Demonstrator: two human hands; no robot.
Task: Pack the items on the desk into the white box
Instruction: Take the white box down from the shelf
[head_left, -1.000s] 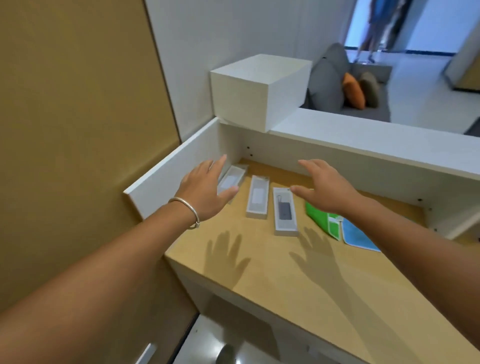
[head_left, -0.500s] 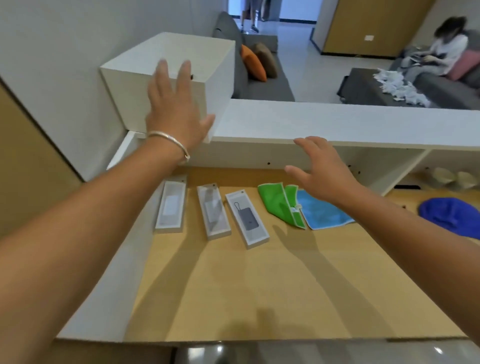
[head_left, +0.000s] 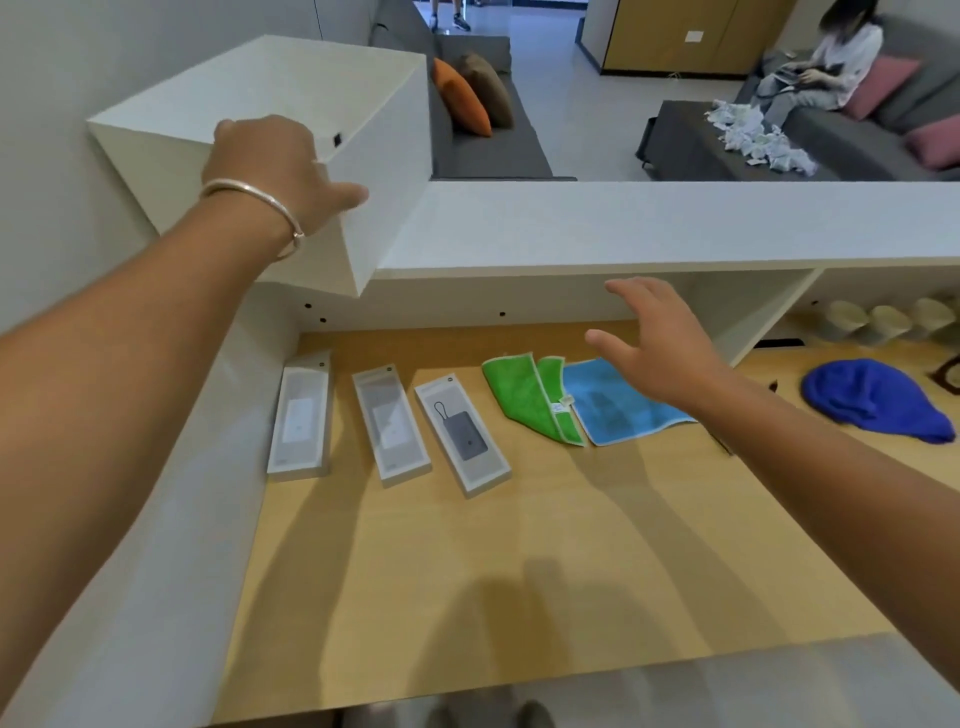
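Since half a second ago our left hand (head_left: 270, 166) has gone from lying flat against the white box (head_left: 291, 156) to hooking over its near rim, and the box now tips toward us on the white shelf (head_left: 649, 223). Fingers are inside, thumb pressed on the outer wall: a grip on the rim. Our right hand (head_left: 660, 353) hovers with fingers spread and loose, holding nothing, over the blue cloth (head_left: 613, 410). Touching that cloth's left edge lies the green cloth (head_left: 524, 395). Further left on the wooden desk (head_left: 519, 571), three flat product boxes lie side by side: left box (head_left: 301, 421), middle box (head_left: 389, 423), right box (head_left: 462, 431). A dark blue cloth (head_left: 872, 400) sits far right.
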